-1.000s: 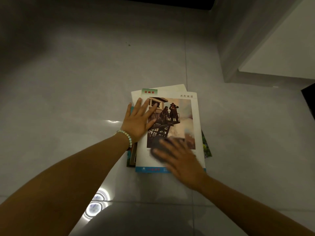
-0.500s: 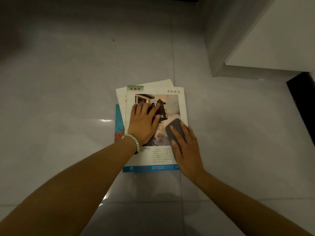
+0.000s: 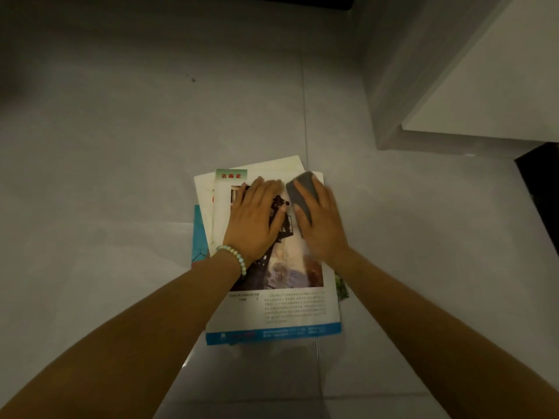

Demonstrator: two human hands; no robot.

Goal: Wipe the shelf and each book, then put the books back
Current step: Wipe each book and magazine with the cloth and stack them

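Grey floor tiles with thin joints carry everything in view. The right hand lies with its grip spread, fingers straight and pressed flat on a dark grey wiping cloth. The cloth sits on the far right corner of the top book, and this hand is motion-blurred. Just beside it, not quite touching, the left hand also has its grip spread. Its palm and straight fingers lie flat on the far half of the same cover, over the printed picture. A beaded bracelet of pale green and white beads circles the left wrist.

The top book is white with a blue band along its near edge and a green label at its far left corner. It lies face up on a loose stack on the floor. A white book juts out beneath it at the far and left edges, and a teal book shows lower down on the left. A green-printed corner peeks out at the right edge.

Towards the far right corner of the floor stands a white cabinet, well apart from the stack. Something dark sits at the right edge below it.
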